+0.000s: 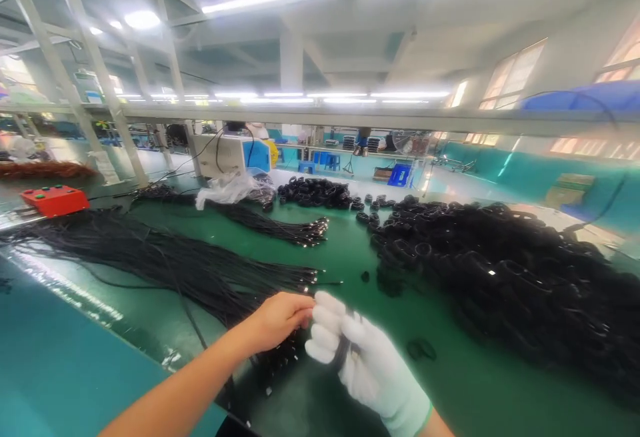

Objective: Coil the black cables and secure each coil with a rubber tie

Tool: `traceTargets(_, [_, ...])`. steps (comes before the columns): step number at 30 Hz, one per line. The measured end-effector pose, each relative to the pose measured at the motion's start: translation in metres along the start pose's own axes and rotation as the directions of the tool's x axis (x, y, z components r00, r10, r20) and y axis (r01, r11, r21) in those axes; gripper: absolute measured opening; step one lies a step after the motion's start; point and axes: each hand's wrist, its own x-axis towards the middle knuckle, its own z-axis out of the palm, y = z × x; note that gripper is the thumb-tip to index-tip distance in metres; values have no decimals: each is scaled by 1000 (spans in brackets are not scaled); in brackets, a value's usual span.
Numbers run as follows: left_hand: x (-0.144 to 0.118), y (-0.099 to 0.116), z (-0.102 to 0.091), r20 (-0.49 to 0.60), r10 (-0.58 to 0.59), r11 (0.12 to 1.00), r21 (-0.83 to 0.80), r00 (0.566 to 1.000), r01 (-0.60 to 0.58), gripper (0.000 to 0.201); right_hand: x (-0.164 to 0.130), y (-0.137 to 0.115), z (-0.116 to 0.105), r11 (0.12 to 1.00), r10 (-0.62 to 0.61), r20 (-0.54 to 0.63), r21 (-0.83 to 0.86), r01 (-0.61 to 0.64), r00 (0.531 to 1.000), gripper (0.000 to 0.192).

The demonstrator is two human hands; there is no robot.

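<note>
My left hand (280,320) is bare and closed in a pinch, its fingertips meeting the gloved fingers of my other hand. What it pinches is too small to make out. My right hand (367,357), in a white knitted glove, has its fingers curled round a small black part (342,353), partly hidden and blurred. Under and behind my left hand a thick bundle of black cables (190,260) with shiny metal tips lies on the green tabletop (345,257). On the right rises a large heap of black ring-shaped parts (500,270).
A second cable bundle (270,224) lies farther back, beside a clear plastic bag (230,187). One loose black ring (421,349) rests near my right hand. A red control box (55,200) with green buttons sits at the left. Behind stands a white and blue machine (225,154).
</note>
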Motion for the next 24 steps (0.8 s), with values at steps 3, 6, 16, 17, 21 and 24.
traceTargets(3, [-1, 5, 7, -89, -58, 979, 188, 994, 74, 27, 1, -21, -9, 981, -187, -141, -72, 179, 972, 36])
traceTargets(6, [-7, 20, 26, -179, -112, 896, 407, 977, 177, 28, 1, -35, -18, 960, -271, -198, -125, 250, 942, 35])
traceTargets(16, [-15, 46, 47, -125, 286, 683, 722, 950, -111, 18, 3, -24, -17, 906, -247, -267, -404, 124, 931, 40])
traceTargets(17, [-13, 45, 39, -78, 368, 632, 752, 926, -188, 17, 4, -20, -17, 892, -207, -250, -446, 77, 946, 35])
traceTargets(21, [-2, 41, 0, 138, 562, 471, 757, 816, -453, 21, 5, -8, -16, 897, -6, -93, -441, -35, 996, 10])
traceTargets(24, [6, 37, -18, 175, 577, 541, 650, 798, -533, 21, 2, -2, -15, 940, 125, -43, -314, -132, 991, 19])
